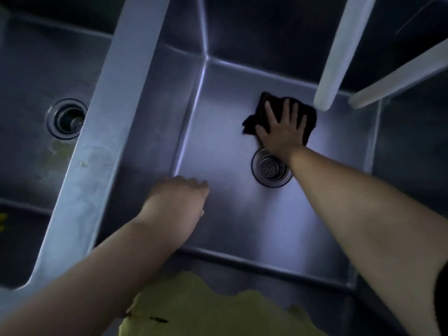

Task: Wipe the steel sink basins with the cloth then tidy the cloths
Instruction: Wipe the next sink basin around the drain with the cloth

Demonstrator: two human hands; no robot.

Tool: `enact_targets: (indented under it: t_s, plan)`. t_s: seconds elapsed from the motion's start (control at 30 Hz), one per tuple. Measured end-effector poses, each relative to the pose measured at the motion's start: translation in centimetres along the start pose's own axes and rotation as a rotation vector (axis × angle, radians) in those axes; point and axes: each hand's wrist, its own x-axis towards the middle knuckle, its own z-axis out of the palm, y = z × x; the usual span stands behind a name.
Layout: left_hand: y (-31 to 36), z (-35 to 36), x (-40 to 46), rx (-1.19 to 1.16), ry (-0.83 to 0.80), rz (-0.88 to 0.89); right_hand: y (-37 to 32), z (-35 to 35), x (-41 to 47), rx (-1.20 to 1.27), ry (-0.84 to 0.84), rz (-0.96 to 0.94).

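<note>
I look down into a steel sink with a middle basin (225,146) and a left basin (29,76). My right hand (281,128) lies flat with spread fingers on a dark cloth (309,115), pressing it onto the basin floor just beyond the drain strainer (270,168). My left hand (180,202) hovers over the near left part of the middle basin with loosely bent fingers, holding nothing. A yellow-green cloth (206,309) drapes over the sink's front edge near me.
A steel divider (97,141) separates the two basins; the left basin has its own drain (66,117) and some pale residue. Two white faucet spouts (339,52) (400,78) reach over the middle basin's far right. Another basin wall shows at right.
</note>
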Motion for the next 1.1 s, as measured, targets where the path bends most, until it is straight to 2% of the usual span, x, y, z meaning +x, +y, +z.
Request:
enact_targets:
  t_s: [0.03,0.13,0.33,0.47,0.6,0.77,0.93,1.1]
  plan:
    - [-0.3,0.3,-0.3,-0.019,0.037,-0.018,0.0,0.1,0.3,0.001,-0.004,0.027]
    - [-0.3,-0.2,-0.8,-0.073,-0.025,-0.049,-1.8,0.8,0.0,0.010,0.016,-0.003]
    - [-0.8,1.1,-0.3,-0.053,-0.079,-0.156,-6.3,5.2,-6.6,-0.116,0.031,-0.495]
    - [-1.0,1.1,-0.6,-0.025,-0.054,-0.174,-3.4,8.2,-12.1,-0.169,0.040,-0.843]
    - [-0.6,1.1,-0.7,-0.030,-0.115,-0.179,2.6,10.0,-16.9,-0.221,0.006,-0.973]
    - [0.0,0.8,-0.5,-0.057,-0.116,-0.137,9.0,10.3,-19.3,-0.238,0.037,-0.869]
    - [0.6,0.7,0.5,-0.090,-0.127,-0.099,10.5,8.8,-16.7,-0.176,0.065,-0.534]
    - [1.4,0.1,2.1,-0.074,-0.079,-0.044,8.7,5.2,-9.2,-0.052,0.068,-0.171]
